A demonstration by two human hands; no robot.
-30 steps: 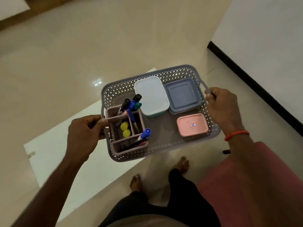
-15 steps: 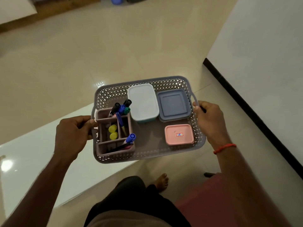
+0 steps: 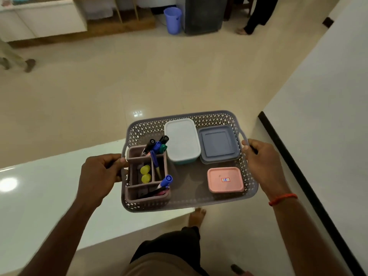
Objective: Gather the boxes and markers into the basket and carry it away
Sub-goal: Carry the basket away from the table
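Your left hand (image 3: 99, 174) is curled around the left handle, your right hand (image 3: 260, 162) around the right handle; both arms reach forward. The grey lattice basket (image 3: 199, 204) hangs level between the hands, above the floor and the white bench (image 3: 39, 196) edge. Inside: marker organizer (image 3: 137, 194) left, white-lidded box (image 3: 182, 140), blue-grey box (image 3: 218, 143), pink box (image 3: 225, 180).
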